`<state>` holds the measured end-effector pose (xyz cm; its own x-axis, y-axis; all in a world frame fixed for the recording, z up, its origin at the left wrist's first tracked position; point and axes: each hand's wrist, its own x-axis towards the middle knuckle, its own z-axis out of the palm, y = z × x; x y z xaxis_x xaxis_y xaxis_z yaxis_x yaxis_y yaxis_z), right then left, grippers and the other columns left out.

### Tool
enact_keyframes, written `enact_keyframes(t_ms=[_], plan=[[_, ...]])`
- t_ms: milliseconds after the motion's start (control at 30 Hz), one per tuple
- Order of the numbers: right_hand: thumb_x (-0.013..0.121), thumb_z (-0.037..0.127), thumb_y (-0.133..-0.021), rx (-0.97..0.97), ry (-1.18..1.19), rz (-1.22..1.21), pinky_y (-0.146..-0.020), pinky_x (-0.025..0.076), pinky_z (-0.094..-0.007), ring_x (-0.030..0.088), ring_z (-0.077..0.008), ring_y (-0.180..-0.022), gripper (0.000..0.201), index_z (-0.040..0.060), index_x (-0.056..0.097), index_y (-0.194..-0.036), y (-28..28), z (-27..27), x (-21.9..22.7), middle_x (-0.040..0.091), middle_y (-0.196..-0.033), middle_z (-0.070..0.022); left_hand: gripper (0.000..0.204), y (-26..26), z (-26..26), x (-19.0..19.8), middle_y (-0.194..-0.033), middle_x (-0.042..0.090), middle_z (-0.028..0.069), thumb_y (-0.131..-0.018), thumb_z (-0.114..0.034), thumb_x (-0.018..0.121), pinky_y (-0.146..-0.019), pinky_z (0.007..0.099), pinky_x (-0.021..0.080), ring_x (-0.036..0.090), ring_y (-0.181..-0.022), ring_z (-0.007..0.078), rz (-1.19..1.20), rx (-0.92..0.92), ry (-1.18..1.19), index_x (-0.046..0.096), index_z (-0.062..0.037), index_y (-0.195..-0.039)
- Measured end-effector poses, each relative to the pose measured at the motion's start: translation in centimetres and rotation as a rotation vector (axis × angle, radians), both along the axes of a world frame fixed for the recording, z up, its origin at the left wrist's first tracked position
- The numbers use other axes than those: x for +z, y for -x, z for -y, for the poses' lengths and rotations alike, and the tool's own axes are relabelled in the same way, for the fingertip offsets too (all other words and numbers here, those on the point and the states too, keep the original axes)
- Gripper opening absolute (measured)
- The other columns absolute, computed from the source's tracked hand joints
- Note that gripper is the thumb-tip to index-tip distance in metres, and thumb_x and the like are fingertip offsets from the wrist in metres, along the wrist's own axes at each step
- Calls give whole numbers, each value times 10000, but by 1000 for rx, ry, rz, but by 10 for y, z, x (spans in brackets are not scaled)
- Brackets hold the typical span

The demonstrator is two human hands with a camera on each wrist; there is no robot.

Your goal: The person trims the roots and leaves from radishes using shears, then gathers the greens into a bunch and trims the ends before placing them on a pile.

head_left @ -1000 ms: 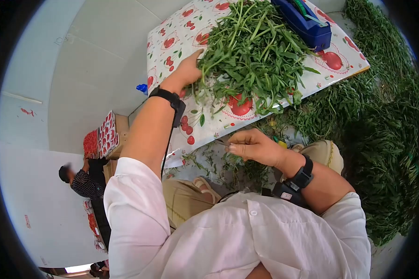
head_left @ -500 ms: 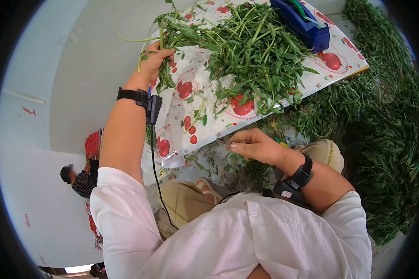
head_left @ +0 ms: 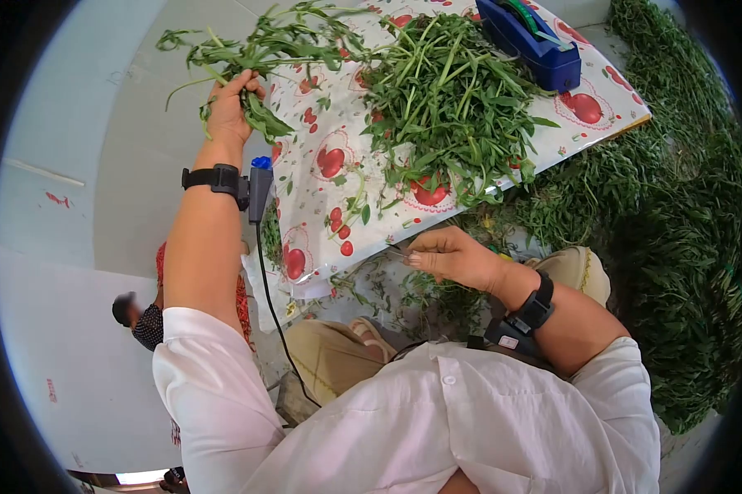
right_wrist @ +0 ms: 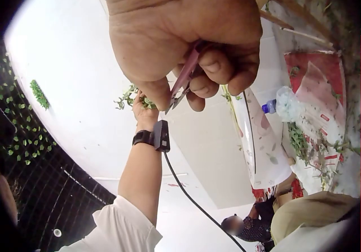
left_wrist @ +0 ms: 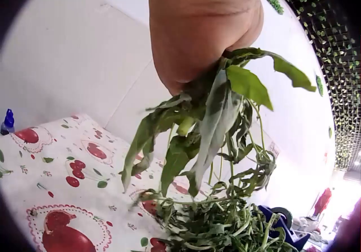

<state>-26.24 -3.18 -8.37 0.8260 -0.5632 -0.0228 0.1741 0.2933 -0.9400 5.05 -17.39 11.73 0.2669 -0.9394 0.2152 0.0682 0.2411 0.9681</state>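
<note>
In the head view the left hand [head_left: 230,115] grips some leafy green stems [head_left: 252,53], raised past the table's left edge. The left wrist view shows the same stems [left_wrist: 211,128] hanging from under that hand [left_wrist: 206,34]. A heap of cut greens [head_left: 457,107] lies on the table. Over the near table edge, the right hand [head_left: 453,259] holds a small tool. Close up in the right wrist view, the tool [right_wrist: 186,77] is pinkish with a metal tip, held by the thumb and curled fingers of the right hand [right_wrist: 186,43].
A blue tape dispenser [head_left: 532,45] stands on the table, which has a fruit-patterned cover [head_left: 350,206]. Large piles of greens [head_left: 676,280] lie on the floor at the right. Another person [head_left: 144,321] is at the far left. A black cable hangs from the left wrist camera.
The left hand has moved left, away from the heap, carrying stems that have come off it. The right hand has stayed in nearly the same place with its tool.
</note>
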Motion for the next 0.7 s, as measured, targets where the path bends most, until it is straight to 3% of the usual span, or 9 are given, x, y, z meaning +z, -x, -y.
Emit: enact_keyframes(t_ms=[167, 267, 700], plan=[[587, 284, -845, -11, -5, -7, -515, 403, -212, 470, -52, -615, 306, 17, 600, -993, -1, -2, 2, 538, -710, 33, 230, -10, -8, 14, -766, 510, 64, -810, 35, 542, -547, 309, 486, 523, -590, 142, -71, 29, 63, 438, -71, -986], [587, 285, -845, -7, -5, -2, -516, 405, -213, 470, -51, -615, 306, 19, 600, -996, -1, -1, 1, 539, -711, 33, 218, -19, -12, 19, -764, 510, 60, -807, 38, 538, -542, 311, 493, 530, -587, 150, -21, 142, 94, 442, -69, -972], [579, 293, -851, -5, 12, -16, -523, 414, -223, 478, -62, -622, 300, 17, 602, -967, -2, -2, -1, 531, -703, 25, 198, -68, -24, 57, -724, 517, 92, -800, 71, 516, -560, 336, 499, 539, -583, 177, -34, 190, 178, 417, -18, -946]])
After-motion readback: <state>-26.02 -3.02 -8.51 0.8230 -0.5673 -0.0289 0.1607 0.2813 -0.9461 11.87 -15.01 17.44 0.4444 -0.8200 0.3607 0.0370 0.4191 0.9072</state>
